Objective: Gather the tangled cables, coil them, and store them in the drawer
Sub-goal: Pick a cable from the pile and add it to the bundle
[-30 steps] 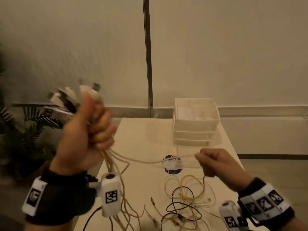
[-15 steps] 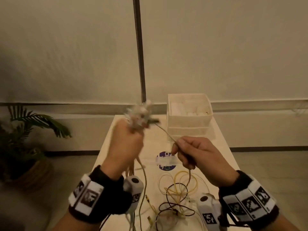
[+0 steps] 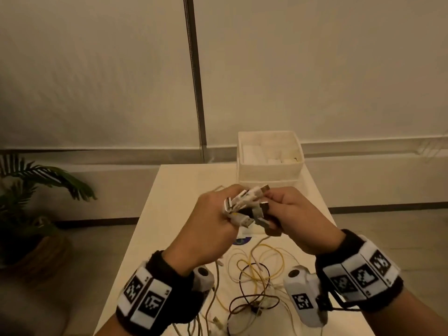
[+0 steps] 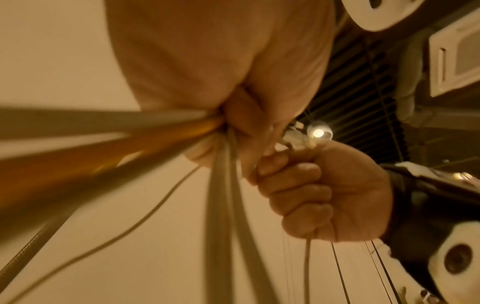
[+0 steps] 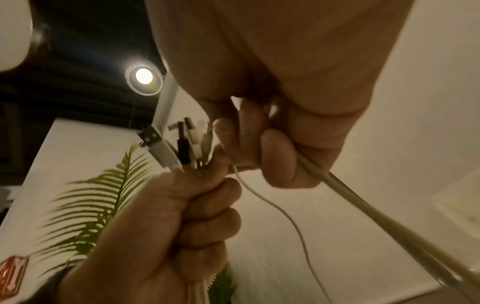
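Note:
My left hand [image 3: 213,221] is a fist over the table, gripping a bundle of cable ends [image 3: 244,207] whose white and black USB plugs stick out toward the right. My right hand [image 3: 291,214] is pressed against that bundle and grips a pale cable [image 5: 337,185], which trails down from its curled fingers. In the right wrist view the plugs [image 5: 176,144] fan out above the left fist [image 5: 182,226]. The bundle's cords [image 4: 221,185] hang from the left palm. The rest of the tangled cables [image 3: 254,275], yellow, white and dark, lies on the table below both hands.
A white drawer unit [image 3: 269,166] with an open top bin stands at the table's far edge [image 3: 184,180], right of centre. A round blue sticker [image 3: 240,242] lies under the hands. A potted palm [image 3: 31,190] stands on the floor to the left.
My left hand has come down from high on the left to the middle. My right hand has risen from the table with its cable and met the bundle.

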The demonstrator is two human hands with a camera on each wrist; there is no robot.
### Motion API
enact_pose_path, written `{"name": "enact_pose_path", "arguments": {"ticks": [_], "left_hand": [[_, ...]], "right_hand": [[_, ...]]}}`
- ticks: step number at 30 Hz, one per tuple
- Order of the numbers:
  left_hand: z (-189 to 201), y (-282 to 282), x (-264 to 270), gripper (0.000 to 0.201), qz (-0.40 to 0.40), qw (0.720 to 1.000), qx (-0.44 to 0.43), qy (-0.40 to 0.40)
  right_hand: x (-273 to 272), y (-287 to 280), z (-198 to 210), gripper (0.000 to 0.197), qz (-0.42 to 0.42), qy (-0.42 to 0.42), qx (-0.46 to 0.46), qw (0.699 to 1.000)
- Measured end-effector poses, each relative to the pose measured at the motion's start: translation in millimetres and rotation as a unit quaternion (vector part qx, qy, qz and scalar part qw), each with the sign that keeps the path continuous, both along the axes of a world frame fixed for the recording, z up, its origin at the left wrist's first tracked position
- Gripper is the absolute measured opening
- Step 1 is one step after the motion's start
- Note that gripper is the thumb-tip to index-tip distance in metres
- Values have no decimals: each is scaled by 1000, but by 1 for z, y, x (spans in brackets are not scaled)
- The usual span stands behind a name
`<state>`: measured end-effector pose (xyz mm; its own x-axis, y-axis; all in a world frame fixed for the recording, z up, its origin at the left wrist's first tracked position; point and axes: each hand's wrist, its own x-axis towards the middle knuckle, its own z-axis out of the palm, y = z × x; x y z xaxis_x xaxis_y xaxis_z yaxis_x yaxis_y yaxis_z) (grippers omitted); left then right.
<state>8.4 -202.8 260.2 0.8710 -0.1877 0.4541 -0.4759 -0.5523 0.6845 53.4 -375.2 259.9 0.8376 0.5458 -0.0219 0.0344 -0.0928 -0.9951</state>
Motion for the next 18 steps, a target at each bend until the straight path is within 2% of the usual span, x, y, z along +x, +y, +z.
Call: {"name": "enact_pose_path", "arguments": {"ticks": [3,4,5,6,8,9,10,11,13,16,18], "left_hand": [[-1,10,7,34,76,997,1,-34],[-1,15,9,33,101,994,-27,-33],[2,21,10,33,115,988,-100,-19],[8,31,13,29,125,969,-212,6],[24,61,19,27,182,894,-408,32],[30,77,22,30,217,864,-453,28],[34,91,23,31,245,852,-463,17],[36,99,22,28,264,854,-448,7],[35,96,17,19,267,880,-392,0],[31,57,3,9,107,941,-321,27],[25,33,1,17,27,969,-230,82]], "right_hand": [[1,2,3,33,23,4,55,998],[0,1,2,32,23,1,62,998],[0,-1,0,32,24,2,65,998],[-1,-4,-4,33,25,8,67,997],[-4,-13,-16,33,23,37,82,996],[-5,-18,-22,33,26,53,91,994],[-7,-22,-27,34,31,63,96,993],[-8,-23,-31,35,33,70,99,992],[-8,-21,-33,35,28,83,112,990],[-7,-8,-25,31,26,97,145,984],[-7,3,-17,30,31,94,169,981]]}}
